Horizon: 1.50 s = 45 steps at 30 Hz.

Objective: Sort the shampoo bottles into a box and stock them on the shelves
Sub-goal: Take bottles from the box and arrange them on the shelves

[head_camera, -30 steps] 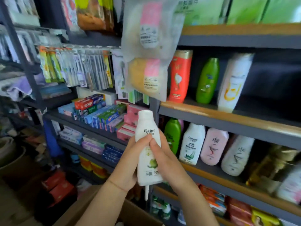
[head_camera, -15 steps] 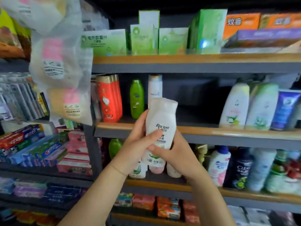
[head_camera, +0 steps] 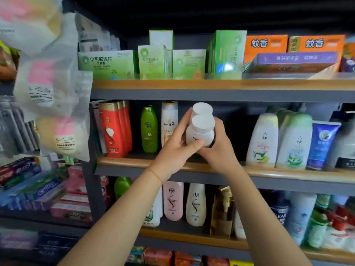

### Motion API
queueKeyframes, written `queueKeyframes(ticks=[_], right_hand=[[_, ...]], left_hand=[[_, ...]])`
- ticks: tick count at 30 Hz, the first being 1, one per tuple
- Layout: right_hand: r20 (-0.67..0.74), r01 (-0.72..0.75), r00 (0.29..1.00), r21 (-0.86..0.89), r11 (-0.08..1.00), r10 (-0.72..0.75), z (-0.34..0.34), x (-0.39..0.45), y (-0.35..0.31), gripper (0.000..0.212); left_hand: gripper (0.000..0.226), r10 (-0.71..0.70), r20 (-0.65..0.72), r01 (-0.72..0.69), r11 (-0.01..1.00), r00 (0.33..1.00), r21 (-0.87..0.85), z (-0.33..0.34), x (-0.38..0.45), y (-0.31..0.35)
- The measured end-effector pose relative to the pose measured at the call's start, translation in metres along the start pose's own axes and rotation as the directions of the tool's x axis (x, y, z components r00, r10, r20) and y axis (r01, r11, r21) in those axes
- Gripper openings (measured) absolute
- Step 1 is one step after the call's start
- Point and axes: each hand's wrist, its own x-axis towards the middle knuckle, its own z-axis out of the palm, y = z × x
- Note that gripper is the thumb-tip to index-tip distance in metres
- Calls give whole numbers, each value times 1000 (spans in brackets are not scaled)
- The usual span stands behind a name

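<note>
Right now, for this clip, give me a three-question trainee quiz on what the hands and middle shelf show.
1. True or false: both hands hold white bottles.
2. Which bottle stands just left of the left hand? A) Pantene bottle B) blue tube C) red bottle
3. How many white caps show in the grip of the right hand and the left?

Key: 1 true; 2 A; 3 two.

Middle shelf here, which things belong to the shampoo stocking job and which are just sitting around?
Job: two white plastic shampoo bottles, left hand, right hand, wood-edged middle shelf.
Around: green mosquito-mat boxes, orange coil boxes, toothpaste boxes.
</note>
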Motion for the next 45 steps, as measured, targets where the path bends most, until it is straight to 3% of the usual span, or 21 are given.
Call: queueKeyframes(ticks=[10, 14, 22, 26, 29, 33, 37, 40, 45], right_hand=[[266, -200, 932, -193, 961, 247, -8, 42, 39, 75], [324, -245, 894, -222, 944, 308, -3, 62, 47, 82], [393, -390, 814, -176, 904, 428, -4, 81, 66, 82], [439, -409, 785, -164, 898, 437, 2, 79, 72, 94], [521, -397, 762, -93, 913, 385, 3, 78, 72, 76], [521, -451, 758, -18, 892, 394, 1, 85, 76, 112], [528, -430, 764, -10, 903, 370, 4, 84, 70, 87], [511, -426, 773, -23, 904, 377, 5, 81, 63, 90], [512, -353, 800, -18, 935, 312, 0, 72, 46, 40]], left_hand=[[55, -129, -153, 155, 973, 980, 171, 8, 31, -26], [57, -115, -203, 178, 928, 972, 328, 14, 34, -26], [53, -133, -223, 214, 894, 966, 394, 16, 20, -36], [57, -138, -257, 235, 887, 957, 398, 14, 20, -37], [65, -144, -265, 247, 878, 953, 409, 13, 18, -36], [60, -124, -276, 230, 889, 953, 397, 10, 17, -35], [52, -108, -277, 219, 885, 955, 410, 11, 14, -36], [51, -91, -299, 215, 885, 950, 413, 11, 13, -39], [52, -63, -312, 193, 893, 948, 406, 10, 13, -43]])
